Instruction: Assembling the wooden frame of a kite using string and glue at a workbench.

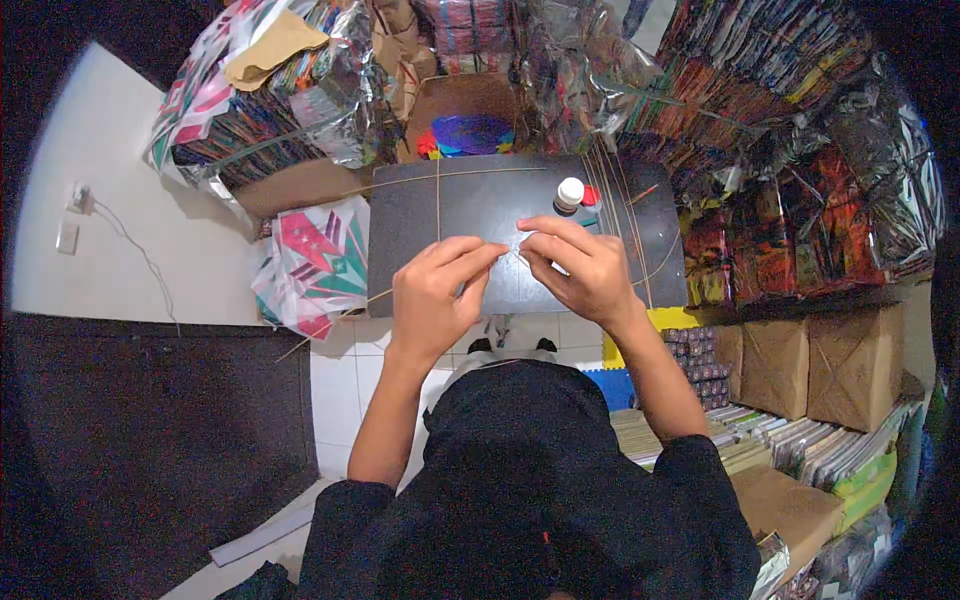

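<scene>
— Both hands meet over the near edge of the dark tabletop (480, 210), yes?

— Yes. Left hand (432, 295) has its fingers curled, thumb and forefinger pinched narrow toward the middle. Right hand (580, 265) mirrors it, fingertips closed on something small and pale (517, 245) between the two hands. It looks thin, like a scrap of paper or thread, but it is too small to tell which.

— Do the hands touch each other?

— Fingertips come nearly together; whether they touch I cannot tell. The pale bit sits right there, just above the tabletop's near edge.

— And the surface?

— Matte, dark grey, rectangular. Thin bamboo-coloured sticks (437, 200) lie on it, one running straight away from the left hand, another crossing it near the far edge, several more bunched at the right.

— Anything beyond the hands?

— A small white-capped bottle (569, 192) stands just past the right hand, with a red bit (590, 196) beside it. Farther off, a purple disc with multicoloured edges (470, 135) rests in a brown cardboard box.

— And around that?

— To the left, on the white tiled floor, lies a sheet of patterned paper in pink, green and white (320, 265). Glossy plastic-wrapped bundles of colourful sheets (780, 110) pile up at the far side and right, crinkled and shiny. Brown paper parcels (820, 365) sit at the right.
</scene>
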Demonstrator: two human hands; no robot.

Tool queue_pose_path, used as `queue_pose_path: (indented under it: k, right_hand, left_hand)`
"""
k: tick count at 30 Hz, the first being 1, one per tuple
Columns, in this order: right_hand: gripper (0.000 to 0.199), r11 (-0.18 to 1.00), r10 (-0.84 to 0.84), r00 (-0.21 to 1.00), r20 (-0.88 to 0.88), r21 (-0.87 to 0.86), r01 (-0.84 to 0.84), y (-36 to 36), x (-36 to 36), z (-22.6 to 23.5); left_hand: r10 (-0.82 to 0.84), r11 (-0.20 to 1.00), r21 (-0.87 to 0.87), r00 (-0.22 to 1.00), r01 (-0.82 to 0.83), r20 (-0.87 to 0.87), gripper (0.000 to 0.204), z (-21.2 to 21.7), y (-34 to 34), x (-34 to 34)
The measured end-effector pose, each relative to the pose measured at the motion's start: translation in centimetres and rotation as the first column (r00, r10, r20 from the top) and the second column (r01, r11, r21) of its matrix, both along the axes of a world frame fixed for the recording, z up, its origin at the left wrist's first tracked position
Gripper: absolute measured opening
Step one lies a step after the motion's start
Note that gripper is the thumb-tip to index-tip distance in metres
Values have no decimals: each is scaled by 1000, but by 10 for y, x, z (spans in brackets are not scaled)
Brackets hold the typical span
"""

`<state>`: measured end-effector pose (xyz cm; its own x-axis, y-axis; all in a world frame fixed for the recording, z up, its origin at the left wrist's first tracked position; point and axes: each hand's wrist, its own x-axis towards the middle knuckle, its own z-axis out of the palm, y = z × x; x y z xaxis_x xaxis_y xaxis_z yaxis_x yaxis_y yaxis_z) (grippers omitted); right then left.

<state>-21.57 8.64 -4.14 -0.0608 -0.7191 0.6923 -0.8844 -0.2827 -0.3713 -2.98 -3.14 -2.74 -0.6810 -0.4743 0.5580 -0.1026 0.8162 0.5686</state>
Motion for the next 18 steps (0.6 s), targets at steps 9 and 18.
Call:
queue_pose_path:
  k: [9,18]
  right_hand:
    - [24,999,37,999,-11,24,-37,-2,-1,2]
    - [20,993,62,977,206,84,-81,-3,12,12]
  left_hand:
    - [-24,1000,6,1000,24,-15,21,-3,-2,-1]
    - [-4,995,-104,1000,1,-25,30,3,9,-10]
